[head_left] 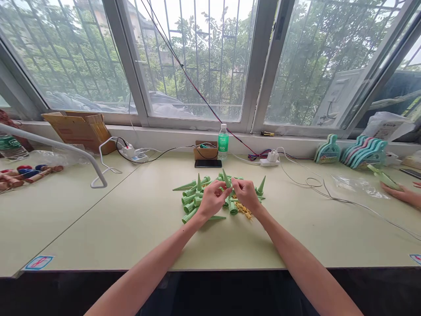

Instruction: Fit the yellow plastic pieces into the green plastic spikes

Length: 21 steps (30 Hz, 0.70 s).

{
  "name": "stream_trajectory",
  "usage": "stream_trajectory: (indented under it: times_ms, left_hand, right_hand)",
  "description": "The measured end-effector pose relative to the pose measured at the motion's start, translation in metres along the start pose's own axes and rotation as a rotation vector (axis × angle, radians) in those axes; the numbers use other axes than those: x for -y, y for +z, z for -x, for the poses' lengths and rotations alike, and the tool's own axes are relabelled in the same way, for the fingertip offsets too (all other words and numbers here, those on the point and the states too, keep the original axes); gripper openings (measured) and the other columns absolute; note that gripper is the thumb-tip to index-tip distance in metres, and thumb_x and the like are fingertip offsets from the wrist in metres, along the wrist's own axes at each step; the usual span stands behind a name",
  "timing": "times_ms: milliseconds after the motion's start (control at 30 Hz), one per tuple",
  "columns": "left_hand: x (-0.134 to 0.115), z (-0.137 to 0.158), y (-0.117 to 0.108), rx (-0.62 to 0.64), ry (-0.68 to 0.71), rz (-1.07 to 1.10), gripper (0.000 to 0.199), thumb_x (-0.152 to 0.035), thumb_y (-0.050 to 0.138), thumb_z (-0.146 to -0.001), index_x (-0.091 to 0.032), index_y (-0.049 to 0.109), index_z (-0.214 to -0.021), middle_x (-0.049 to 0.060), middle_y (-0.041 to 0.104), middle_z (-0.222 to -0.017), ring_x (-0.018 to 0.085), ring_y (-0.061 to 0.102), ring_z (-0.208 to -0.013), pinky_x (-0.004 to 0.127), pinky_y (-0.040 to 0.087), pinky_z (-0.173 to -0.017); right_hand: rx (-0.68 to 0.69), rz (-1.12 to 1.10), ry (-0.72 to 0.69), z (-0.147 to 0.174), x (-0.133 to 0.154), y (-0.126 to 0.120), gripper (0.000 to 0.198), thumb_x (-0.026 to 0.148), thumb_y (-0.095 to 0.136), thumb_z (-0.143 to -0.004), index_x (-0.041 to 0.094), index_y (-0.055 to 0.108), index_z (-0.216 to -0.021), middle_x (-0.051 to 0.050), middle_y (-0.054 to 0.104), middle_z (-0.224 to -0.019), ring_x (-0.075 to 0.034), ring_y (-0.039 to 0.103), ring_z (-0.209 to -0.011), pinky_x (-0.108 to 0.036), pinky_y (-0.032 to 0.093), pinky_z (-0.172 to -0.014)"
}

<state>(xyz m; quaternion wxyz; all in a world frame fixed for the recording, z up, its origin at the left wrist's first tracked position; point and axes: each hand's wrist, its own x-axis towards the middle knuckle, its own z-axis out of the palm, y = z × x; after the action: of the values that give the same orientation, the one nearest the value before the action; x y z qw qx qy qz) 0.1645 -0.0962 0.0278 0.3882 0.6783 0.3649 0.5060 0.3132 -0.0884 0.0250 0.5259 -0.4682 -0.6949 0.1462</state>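
Both hands meet over a pile of light green plastic parts in the middle of the table. My left hand point(213, 198) is closed on a pointed green cone point(226, 177), its tip upward and tilted slightly left. Against the cone's lower end, my right hand point(245, 193) is closed in a pinch; whatever its fingers hold is hidden. Around the hands lie several short green tubes point(189, 207) with ribbed ends. A second green cone point(199, 182) stands upright at the left and another cone point(261, 186) at the right. Small yellow pieces point(244, 211) lie beneath my right hand.
Behind the pile are a black phone point(208, 163), a small cardboard box point(205, 152) and a water bottle point(222, 142). White cables point(324, 193) cross the right side. Another person's hand point(399, 193) holds a green item there. A lamp arm point(66, 147) reaches in from the left.
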Motion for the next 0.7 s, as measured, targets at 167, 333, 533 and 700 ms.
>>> stream_trajectory:
  times_ms: [167,333,533,700]
  left_hand:
    - [0.0033,-0.001,-0.0009,-0.017,0.042,-0.018,0.026,-0.044,0.07,-0.076,-0.018,0.068,-0.079,0.004,0.054,-0.083,0.009,0.043,-0.055,0.022,0.037,-0.046]
    - [0.0031,-0.0008,-0.001,-0.03,0.073,-0.039,0.023,-0.042,0.07,-0.077,-0.019,0.071,-0.081,0.004,0.053,-0.081,0.012,0.046,-0.06,0.024,0.043,-0.052]
    - [0.0048,-0.0013,-0.0019,-0.02,0.1,-0.08,0.022,-0.041,0.067,-0.08,-0.02,0.072,-0.086,0.003,0.051,-0.082,0.01,0.045,-0.057,0.025,0.043,-0.05]
    - [0.0046,-0.0015,-0.0029,-0.021,0.106,-0.088,0.024,-0.04,0.065,-0.083,-0.02,0.072,-0.094,0.004,0.052,-0.086,0.009,0.048,-0.058,0.025,0.047,-0.055]
  right_hand:
    - [-0.001,0.005,-0.005,0.0001,0.0001,0.0,0.051,0.046,0.039,-0.094,0.02,0.027,-0.051,0.004,0.021,-0.051,-0.009,0.019,-0.052,-0.027,0.019,-0.05]
    - [-0.004,-0.001,0.001,0.0,0.0001,0.0006,0.051,0.045,0.039,-0.094,0.02,0.026,-0.051,0.004,0.021,-0.05,-0.009,0.019,-0.051,-0.027,0.019,-0.049]
    - [-0.003,-0.019,-0.006,-0.0003,-0.0034,0.0018,0.049,0.042,0.039,-0.094,0.02,0.025,-0.053,0.004,0.021,-0.051,-0.009,0.02,-0.051,-0.027,0.019,-0.049]
    - [-0.001,-0.023,-0.015,0.0004,-0.0042,0.0024,0.048,0.042,0.039,-0.095,0.02,0.026,-0.055,0.005,0.022,-0.051,-0.01,0.02,-0.051,-0.027,0.02,-0.05]
